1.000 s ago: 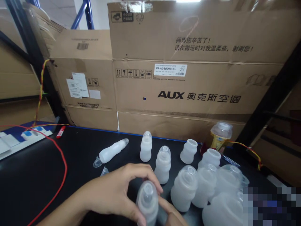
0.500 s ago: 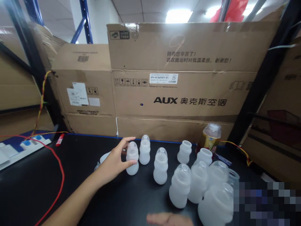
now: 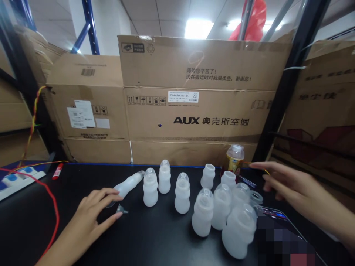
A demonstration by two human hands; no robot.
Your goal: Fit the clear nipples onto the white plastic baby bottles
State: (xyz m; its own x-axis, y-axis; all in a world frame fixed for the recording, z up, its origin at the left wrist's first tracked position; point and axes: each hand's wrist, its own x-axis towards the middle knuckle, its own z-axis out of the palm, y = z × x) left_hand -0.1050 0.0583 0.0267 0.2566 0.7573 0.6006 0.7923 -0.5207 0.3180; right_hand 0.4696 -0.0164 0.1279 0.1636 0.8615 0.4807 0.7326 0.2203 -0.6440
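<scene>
My left hand (image 3: 95,210) is low over the black table at left, thumb and fingers apart. Close to its fingertips are a small clear piece (image 3: 121,209) and a frosted bottle lying on its side (image 3: 129,184). Just right of these, an upright frosted baby bottle with a clear cap (image 3: 150,188) stands apart from the hand. Further capped bottles (image 3: 182,194) (image 3: 203,214) stand across the middle. At right, my right hand (image 3: 294,194) hovers with fingers stretched out, holding nothing. Nearest to it are a clear ring (image 3: 256,197) and a yellow-labelled drink bottle (image 3: 235,162).
Uncapped frosted bottles (image 3: 208,177) stand toward the back right. Large cardboard boxes (image 3: 194,129) wall off the rear. A red cable (image 3: 52,199) and a red marker (image 3: 57,171) lie at left. A flat device with a lit screen (image 3: 274,213), partly pixelated, lies at lower right.
My left hand has let go of the upright capped bottle and moved left and down. My right hand has risen from the bottom edge to the right side. The view has shifted slightly.
</scene>
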